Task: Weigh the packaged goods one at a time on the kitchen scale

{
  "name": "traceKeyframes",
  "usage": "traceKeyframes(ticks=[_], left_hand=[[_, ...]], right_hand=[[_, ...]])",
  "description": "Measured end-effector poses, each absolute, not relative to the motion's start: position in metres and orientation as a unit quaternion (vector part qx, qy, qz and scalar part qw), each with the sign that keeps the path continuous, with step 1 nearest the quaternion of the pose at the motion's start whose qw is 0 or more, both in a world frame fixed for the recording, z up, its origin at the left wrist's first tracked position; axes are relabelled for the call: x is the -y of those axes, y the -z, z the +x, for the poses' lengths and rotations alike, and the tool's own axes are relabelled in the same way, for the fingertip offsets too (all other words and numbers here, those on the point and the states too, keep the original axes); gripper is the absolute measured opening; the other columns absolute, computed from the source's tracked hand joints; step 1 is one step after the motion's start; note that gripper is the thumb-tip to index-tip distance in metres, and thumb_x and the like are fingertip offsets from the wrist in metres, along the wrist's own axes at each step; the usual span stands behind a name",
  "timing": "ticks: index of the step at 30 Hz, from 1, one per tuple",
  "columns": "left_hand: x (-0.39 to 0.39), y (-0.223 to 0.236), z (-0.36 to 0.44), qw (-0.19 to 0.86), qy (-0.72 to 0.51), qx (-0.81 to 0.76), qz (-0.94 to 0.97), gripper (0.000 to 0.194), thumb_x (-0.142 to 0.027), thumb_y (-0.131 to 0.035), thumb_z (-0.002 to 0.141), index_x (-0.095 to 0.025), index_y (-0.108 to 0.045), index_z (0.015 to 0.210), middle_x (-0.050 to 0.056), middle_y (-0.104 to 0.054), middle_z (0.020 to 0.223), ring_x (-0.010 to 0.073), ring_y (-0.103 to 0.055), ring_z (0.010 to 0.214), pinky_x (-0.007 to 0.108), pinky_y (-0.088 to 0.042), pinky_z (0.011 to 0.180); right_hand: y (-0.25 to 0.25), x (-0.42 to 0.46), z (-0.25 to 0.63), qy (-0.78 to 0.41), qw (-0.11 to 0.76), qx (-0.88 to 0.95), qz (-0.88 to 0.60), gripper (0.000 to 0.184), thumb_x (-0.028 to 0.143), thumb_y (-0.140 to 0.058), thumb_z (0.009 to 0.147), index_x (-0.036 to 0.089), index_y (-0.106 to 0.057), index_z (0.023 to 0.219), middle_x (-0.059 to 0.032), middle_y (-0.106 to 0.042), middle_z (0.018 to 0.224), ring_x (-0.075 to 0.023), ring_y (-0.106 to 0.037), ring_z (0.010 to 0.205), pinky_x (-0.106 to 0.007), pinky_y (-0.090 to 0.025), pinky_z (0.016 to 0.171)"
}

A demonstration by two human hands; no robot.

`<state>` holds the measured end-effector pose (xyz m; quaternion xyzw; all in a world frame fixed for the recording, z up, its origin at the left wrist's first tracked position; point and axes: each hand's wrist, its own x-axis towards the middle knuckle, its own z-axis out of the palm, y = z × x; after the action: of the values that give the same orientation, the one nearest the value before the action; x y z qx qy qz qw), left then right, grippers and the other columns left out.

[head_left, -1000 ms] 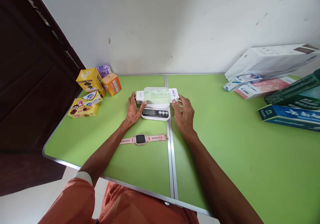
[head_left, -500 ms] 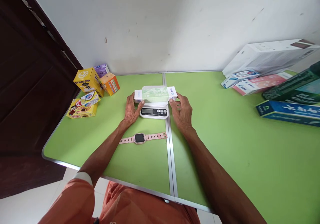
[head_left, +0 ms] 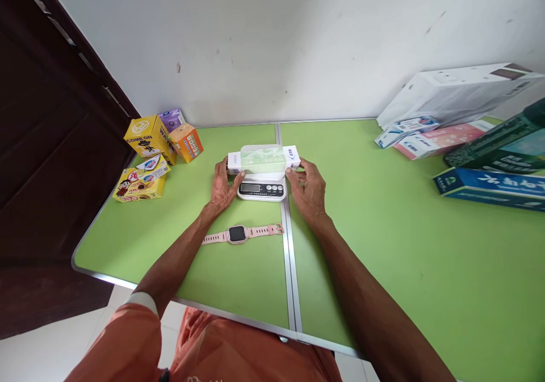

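A long white and pale green box point(head_left: 264, 160) lies crosswise on a white digital kitchen scale point(head_left: 261, 191), at the middle of the green table. My left hand point(head_left: 223, 186) grips the box's left end, thumb at the front and fingers behind. At the other end my right hand point(head_left: 309, 189) pinches the box between thumb and fingers. The box hides most of the scale's pan. Its dark display shows no digits that I can read. Nearer to me, a pink smartwatch point(head_left: 237, 234) lies stretched out flat.
Yellow boxes point(head_left: 147, 141), an orange box point(head_left: 187, 142) and a purple box point(head_left: 170, 119) stand at the back left. On the right are a large white box point(head_left: 455, 92), a pink box point(head_left: 443, 139), a dark green pack point(head_left: 502, 143) and a blue box point(head_left: 489, 189). A wall runs behind the table point(head_left: 383, 268).
The whole view has shifted very slightly. Both hands stay at the ends of the box, and the box still lies on the scale.
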<state>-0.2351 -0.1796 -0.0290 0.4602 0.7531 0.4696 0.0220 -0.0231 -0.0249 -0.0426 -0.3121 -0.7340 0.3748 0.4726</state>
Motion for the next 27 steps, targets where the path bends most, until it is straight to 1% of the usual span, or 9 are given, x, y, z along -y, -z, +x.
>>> traceKeyframes(ticks=[4, 11, 18, 22, 27], left_hand=[[0.1807, 0.028, -0.235, 0.028, -0.471, -0.748, 0.466, 0.083, -0.078, -0.065, 0.104, -0.02, -0.053, 0.162, 0.022, -0.063, 0.147, 0.0356, -0.069, 0.134, 0.052, -0.063, 0.111], [0.1808, 0.0289, -0.2358, 0.019, -0.47, -0.747, 0.469, 0.082, -0.079, -0.064, 0.104, -0.021, -0.055, 0.161, 0.021, -0.063, 0.146, 0.0346, -0.069, 0.133, 0.05, -0.063, 0.109], [0.1806, 0.0281, -0.2352, 0.028, -0.473, -0.747, 0.465, 0.084, -0.079, -0.065, 0.103, -0.019, -0.055, 0.161, 0.022, -0.063, 0.146, 0.035, -0.069, 0.132, 0.051, -0.063, 0.109], [0.1804, 0.0263, -0.2355, 0.032, -0.481, -0.747, 0.457, 0.081, -0.077, -0.069, 0.102, -0.021, -0.058, 0.159, 0.021, -0.065, 0.146, 0.0352, -0.069, 0.133, 0.051, -0.064, 0.109], [0.1779, 0.0232, -0.2406, 0.057, -0.51, -0.736, 0.442, 0.08, -0.08, -0.068, 0.1, -0.021, -0.063, 0.152, 0.021, -0.066, 0.149, 0.0352, -0.07, 0.135, 0.05, -0.066, 0.107]], right_hand=[[0.0425, 0.0255, -0.0229, -0.376, 0.469, 0.735, -0.313, 0.06, 0.069, -0.063, 0.104, 0.021, -0.073, 0.139, -0.0186, -0.076, 0.131, -0.0326, -0.078, 0.099, -0.055, -0.071, 0.086], [0.0425, 0.0264, -0.0234, -0.364, 0.471, 0.74, -0.314, 0.057, 0.065, -0.063, 0.105, 0.024, -0.073, 0.143, -0.0163, -0.073, 0.132, -0.0311, -0.077, 0.101, -0.049, -0.071, 0.08], [0.0426, 0.0267, -0.0239, -0.352, 0.473, 0.744, -0.314, 0.059, 0.065, -0.062, 0.105, 0.022, -0.074, 0.144, -0.0175, -0.073, 0.131, -0.0315, -0.078, 0.1, -0.05, -0.072, 0.081], [0.0421, 0.0268, -0.0233, -0.358, 0.472, 0.743, -0.311, 0.061, 0.068, -0.061, 0.106, 0.023, -0.073, 0.145, -0.0177, -0.073, 0.133, -0.0316, -0.079, 0.102, -0.05, -0.072, 0.08], [0.0423, 0.0253, -0.0235, -0.379, 0.468, 0.737, -0.307, 0.06, 0.068, -0.061, 0.107, 0.024, -0.073, 0.146, -0.0169, -0.074, 0.133, -0.0324, -0.078, 0.104, -0.051, -0.072, 0.082]])
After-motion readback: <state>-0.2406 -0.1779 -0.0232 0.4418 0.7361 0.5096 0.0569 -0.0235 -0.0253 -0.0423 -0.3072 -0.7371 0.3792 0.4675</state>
